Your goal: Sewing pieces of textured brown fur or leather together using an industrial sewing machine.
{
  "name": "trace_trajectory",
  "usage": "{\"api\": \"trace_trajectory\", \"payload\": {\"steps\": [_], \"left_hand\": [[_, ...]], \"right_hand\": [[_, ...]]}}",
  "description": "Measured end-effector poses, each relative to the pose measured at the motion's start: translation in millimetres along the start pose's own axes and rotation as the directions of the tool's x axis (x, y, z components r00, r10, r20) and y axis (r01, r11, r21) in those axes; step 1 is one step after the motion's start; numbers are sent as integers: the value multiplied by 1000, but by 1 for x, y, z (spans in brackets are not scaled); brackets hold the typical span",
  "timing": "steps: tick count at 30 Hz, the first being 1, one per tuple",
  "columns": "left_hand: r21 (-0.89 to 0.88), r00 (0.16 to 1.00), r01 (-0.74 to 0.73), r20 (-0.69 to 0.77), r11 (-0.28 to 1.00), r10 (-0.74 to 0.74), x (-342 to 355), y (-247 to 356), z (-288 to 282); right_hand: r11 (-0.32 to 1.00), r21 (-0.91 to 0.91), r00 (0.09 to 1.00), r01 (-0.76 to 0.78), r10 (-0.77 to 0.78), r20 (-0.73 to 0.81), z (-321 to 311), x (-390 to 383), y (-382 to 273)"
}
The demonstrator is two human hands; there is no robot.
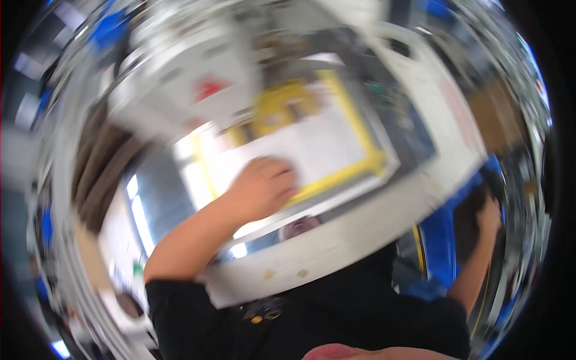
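My left hand (pixel 262 187) lies over the near part of a white sheet or panel (pixel 327 141) with yellow borders, on a machine's work plate. Its fingers are curled down beside the near yellow strip (pixel 342 180); what they hold, if anything, is hidden. My right hand (pixel 490 216) reaches far out to the right, next to a dark brown surface beside a blue bin (pixel 441 240). Blur and distance hide its fingers. A yellow piece with dark slots (pixel 279 114) crosses the far part of the white sheet, under the machine head.
A white machine head (pixel 186 78) with a red mark stands over the plate at the far left. A pale curved table edge (pixel 360 240) runs between me and the plate. Brown cardboard (pixel 495 117) is at the right. Motion blurs the whole picture.
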State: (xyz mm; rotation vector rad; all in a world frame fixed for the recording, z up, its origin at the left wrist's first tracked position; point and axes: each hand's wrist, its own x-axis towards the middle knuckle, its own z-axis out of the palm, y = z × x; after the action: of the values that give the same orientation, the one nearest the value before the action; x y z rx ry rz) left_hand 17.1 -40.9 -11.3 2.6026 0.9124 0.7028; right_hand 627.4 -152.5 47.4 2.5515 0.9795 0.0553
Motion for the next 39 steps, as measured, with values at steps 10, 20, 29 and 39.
{"api": "trace_trajectory", "payload": {"steps": [10, 20, 29, 39], "left_hand": [[421, 961, 271, -75, 866, -264, -58, 21, -46], [-45, -248, 911, -853, -410, -460, -438, 114, -149], [-196, -548, 835, -386, -514, -742, -486, 182, 24], [-50, -404, 915, -162, -401, -900, -495, 194, 31]], "right_hand": [[180, 457, 412, 871, -775, -479, -47, -29, -214], [100, 248, 228, 964, -794, -564, -33, -45, -281], [52, 274, 209, 960, -785, -583, -27, -44, -285], [-31, 213, 110, 977, -780, -616, -21, -35, -286]]}}
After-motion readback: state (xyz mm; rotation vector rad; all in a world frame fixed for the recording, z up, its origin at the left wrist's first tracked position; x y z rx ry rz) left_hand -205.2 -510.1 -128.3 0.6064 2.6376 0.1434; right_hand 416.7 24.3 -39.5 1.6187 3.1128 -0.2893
